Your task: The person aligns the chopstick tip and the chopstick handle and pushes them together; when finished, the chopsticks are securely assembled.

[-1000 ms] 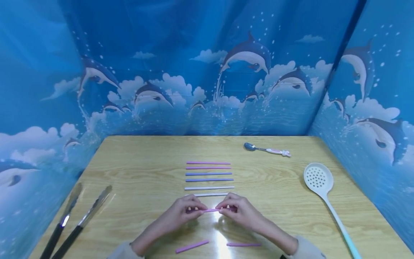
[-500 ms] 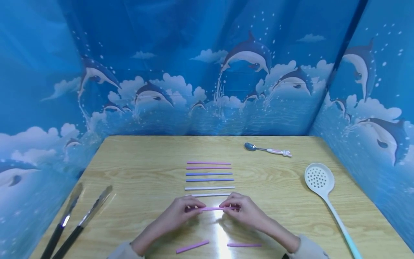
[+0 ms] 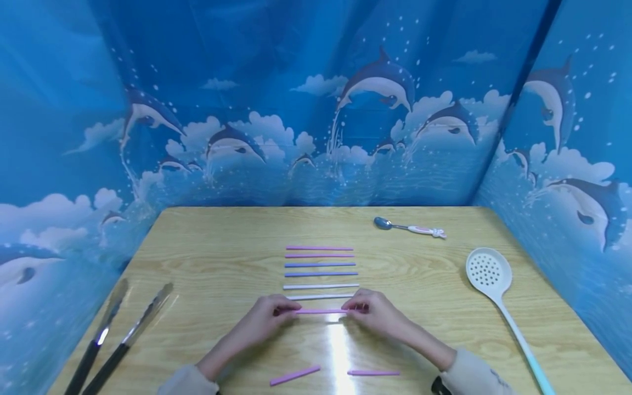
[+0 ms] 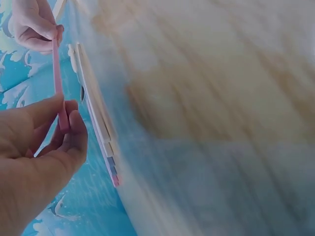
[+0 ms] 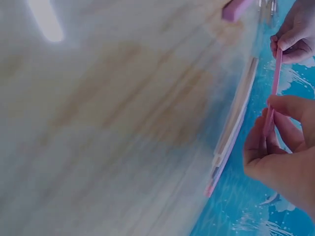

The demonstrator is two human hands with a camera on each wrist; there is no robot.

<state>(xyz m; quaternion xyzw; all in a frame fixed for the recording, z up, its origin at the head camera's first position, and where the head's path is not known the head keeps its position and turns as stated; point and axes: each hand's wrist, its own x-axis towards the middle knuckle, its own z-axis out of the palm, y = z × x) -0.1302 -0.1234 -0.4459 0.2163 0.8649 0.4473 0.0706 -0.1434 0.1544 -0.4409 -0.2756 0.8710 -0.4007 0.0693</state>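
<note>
A thin pink stick (image 3: 321, 311) stretches level between my two hands. My left hand (image 3: 266, 318) pinches its left end between thumb and fingers, and my right hand (image 3: 372, 310) pinches the right end. Both wrist views show the stick held up off the table. Just beyond it lie two white sticks (image 3: 321, 286), then two blue sticks (image 3: 321, 274), then two pink-purple sticks (image 3: 320, 255), all in parallel rows. Nearer the front edge, a slanted pink stick (image 3: 295, 376) lies at the left and a straighter pink stick (image 3: 373, 373) at the right.
A small spoon (image 3: 410, 227) with a pink-and-white handle lies at the back right. A white slotted ladle (image 3: 489, 270) rests along the right side. On the left are two black-handled metal utensils (image 3: 94, 345), lying side by side. A blue dolphin-print curtain (image 3: 316, 109) encloses the table (image 3: 212, 247).
Both hands have slid outward along the pink stick to its ends, baring more of its middle. The stick has moved slightly away from me, closer to the white sticks.
</note>
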